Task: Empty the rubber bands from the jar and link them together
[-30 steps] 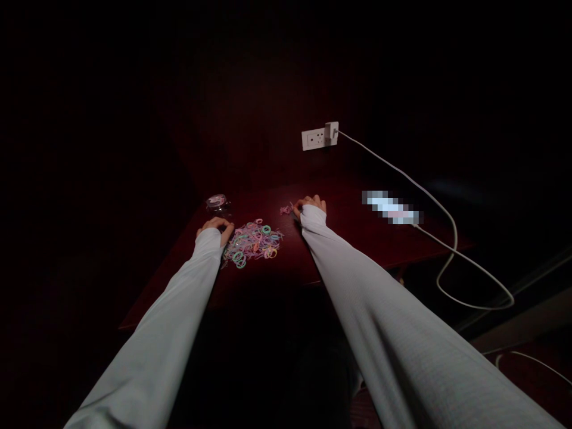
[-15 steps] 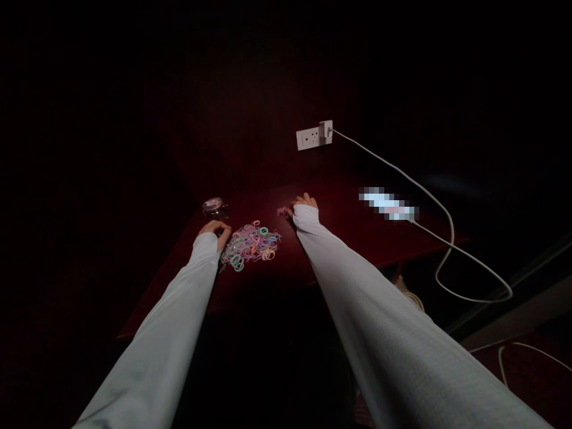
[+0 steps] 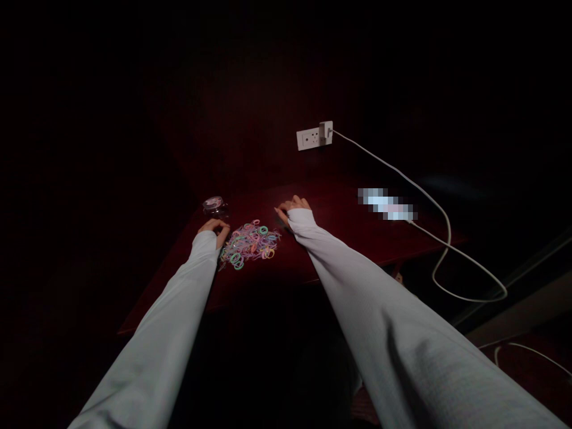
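Observation:
My left hand [image 3: 213, 229] rests at the left edge of a loose pile of small colourful hair ties [image 3: 250, 243]. Its fingers curl round and the thumb and forefinger tips come together; anything between them is too small to make out. Beyond the pile's upper right side, my right hand [image 3: 295, 207] is held palm down over the table, with its thumb stretched leftward and its other fingers bent and apart. I see nothing in it, though its underside is hidden. The pile mixes thin pink and purple bands with thicker green, orange and yellow rings.
A small clear jar [image 3: 215, 205] stands behind my left hand on the dark red table [image 3: 339, 229]. To the right lies a blurred-out bright device [image 3: 386, 204], joined by a white cable [image 3: 402, 173] to a charger in the wall socket [image 3: 308, 139].
My right hand has shifted slightly left, and the little pink bunch that showed beside it is now out of sight. My left hand has hardly moved.

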Demonstrator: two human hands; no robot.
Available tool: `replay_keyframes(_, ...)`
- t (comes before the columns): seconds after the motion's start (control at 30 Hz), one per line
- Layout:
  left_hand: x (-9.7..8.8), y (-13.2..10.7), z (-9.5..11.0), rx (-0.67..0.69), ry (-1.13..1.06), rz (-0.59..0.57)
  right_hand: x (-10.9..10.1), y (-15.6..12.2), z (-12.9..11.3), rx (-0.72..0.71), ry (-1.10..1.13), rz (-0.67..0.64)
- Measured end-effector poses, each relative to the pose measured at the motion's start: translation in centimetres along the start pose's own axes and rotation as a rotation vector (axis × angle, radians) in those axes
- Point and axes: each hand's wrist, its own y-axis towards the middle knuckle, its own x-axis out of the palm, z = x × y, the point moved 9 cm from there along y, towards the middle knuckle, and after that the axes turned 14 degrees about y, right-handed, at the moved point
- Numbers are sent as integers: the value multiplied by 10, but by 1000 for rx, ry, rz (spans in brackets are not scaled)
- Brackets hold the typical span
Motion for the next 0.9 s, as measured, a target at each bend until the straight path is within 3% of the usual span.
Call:
replay_keyframes(0.17, -1, 0, 5, 33, -17, 20, 15, -15, -44, -208, 134, -78)
replay_keyframes(0.3, 1, -4, 22, 131, -55, 8, 25, -25, -64, -278, 236, -142)
replay_keyframes(0.4, -3, -12, 45, 287, -106, 12, 31, -29, -67, -285, 260, -191)
replay_keyframes(0.5, -12, -21, 60, 351, -145, 30, 36, -32, -67, -287, 264, -249)
replay_keyframes(0.73, -10, -30, 75, 418, -79, -70, 35, -31, -60, -257, 321, -218)
replay_keyframes(0.9, -6, -32, 77, 453, -52, -54, 35, -29, -57, -236, 336, -198)
